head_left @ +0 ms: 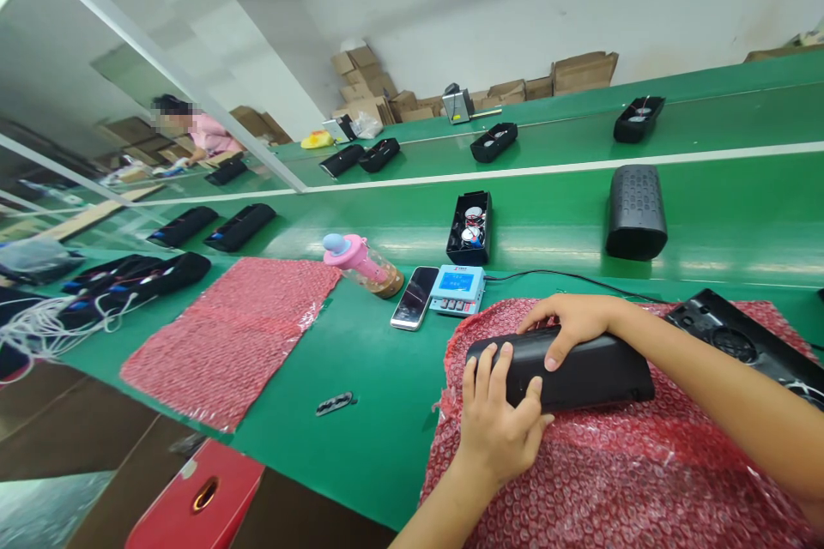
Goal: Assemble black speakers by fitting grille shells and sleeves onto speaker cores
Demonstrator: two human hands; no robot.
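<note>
A black speaker housing [598,373] lies on a red bubble-wrap sheet [579,480] at the right front of the green bench. My left hand [499,420] grips its near left end, fingertips on the upper face and thumb at the near side. Over the far edge reaches my right hand [576,326], its thumb on the upper face and its fingers partly hidden behind the housing. To the right, an opened black speaker part [734,339] with a round driver rests on the same wrap. A small blue meter [458,290] with a screen and cable stands just behind the housing.
Left of the meter are a phone [415,298] and a pink-lidded cup [364,264]. A small dark strip [335,403] lies nearer me. Another bubble-wrap sheet [232,334] is at left. Beyond stand an open speaker shell [469,227] and an upright speaker [637,213]. A person [209,133] works far left.
</note>
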